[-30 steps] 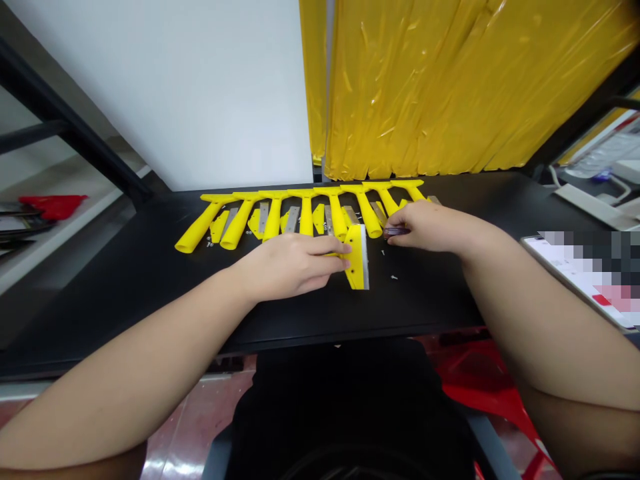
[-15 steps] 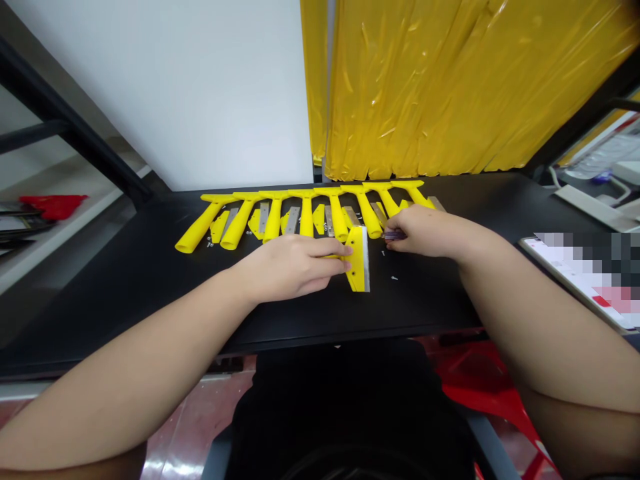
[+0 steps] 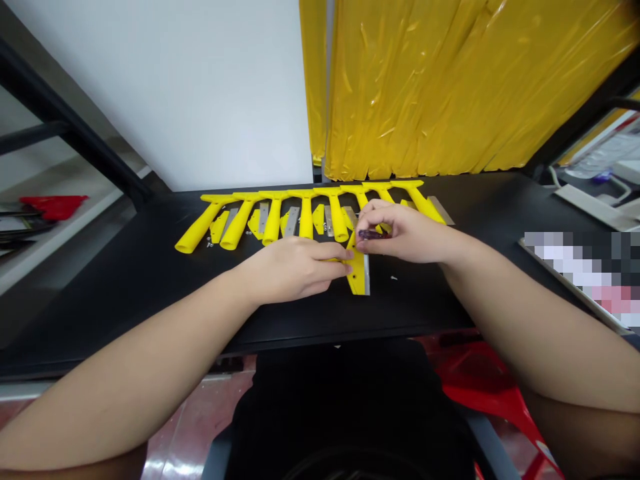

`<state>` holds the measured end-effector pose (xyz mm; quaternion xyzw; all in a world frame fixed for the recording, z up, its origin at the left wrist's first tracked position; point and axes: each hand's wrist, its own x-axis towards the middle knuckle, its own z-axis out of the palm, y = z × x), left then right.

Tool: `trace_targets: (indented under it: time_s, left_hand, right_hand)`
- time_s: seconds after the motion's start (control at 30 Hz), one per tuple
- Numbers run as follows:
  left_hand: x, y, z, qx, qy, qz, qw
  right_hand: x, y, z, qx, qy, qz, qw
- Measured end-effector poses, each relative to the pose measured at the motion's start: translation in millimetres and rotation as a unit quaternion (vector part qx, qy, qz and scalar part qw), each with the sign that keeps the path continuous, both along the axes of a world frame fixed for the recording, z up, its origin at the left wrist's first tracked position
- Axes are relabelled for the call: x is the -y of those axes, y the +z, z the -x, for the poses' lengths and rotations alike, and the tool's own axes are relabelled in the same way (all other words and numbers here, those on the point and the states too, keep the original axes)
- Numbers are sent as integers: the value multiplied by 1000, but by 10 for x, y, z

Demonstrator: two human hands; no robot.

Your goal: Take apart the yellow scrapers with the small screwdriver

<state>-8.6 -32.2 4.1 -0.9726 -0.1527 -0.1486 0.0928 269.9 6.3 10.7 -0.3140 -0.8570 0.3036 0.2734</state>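
Note:
My left hand (image 3: pixel 300 270) is closed around a yellow scraper (image 3: pixel 358 277), whose head with its holes and straight metal blade edge points right, above the black table. My right hand (image 3: pixel 400 230) has its thumb and fingertips together at the upper end of that head, covering part of it. Across the right fingers lies a dark purple handle (image 3: pixel 373 235), apparently a screwdriver's; its tip is hidden. Whether the fingertips also pinch a screw is too small to tell. One loose screw (image 3: pixel 394 277) lies just right of the scraper.
Behind my hands stretches a row of yellow scraper handles (image 3: pixel 200 227), with yellow plates (image 3: pixel 319 219), metal blades (image 3: pixel 293 221) and small screws (image 3: pixel 210 245) between them on the black table (image 3: pixel 125 287). A phone or tablet (image 3: pixel 575 283) lies at the right. A yellow plastic curtain (image 3: pixel 425 87) hangs behind.
My right hand has moved left from beside the row of handles to the scraper head, with the purple handle still in it. My left hand and the scraper have barely moved.

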Motion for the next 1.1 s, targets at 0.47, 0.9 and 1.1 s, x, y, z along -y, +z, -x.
trace_targets:
  time_s: [0.47,0.9,1.1]
  left_hand:
    - [14,-4,-20,-12,5,4,1000]
    - [25,8,-20,7,-12,8,1000]
    - [27,23,-27,10,-13,7,1000]
  right_hand:
    - [39,-40,150,-104,-42,238,965]
    - [9,12,127,-80,-65,383,918]
    - [23,34,109,-93,-67,368,923]
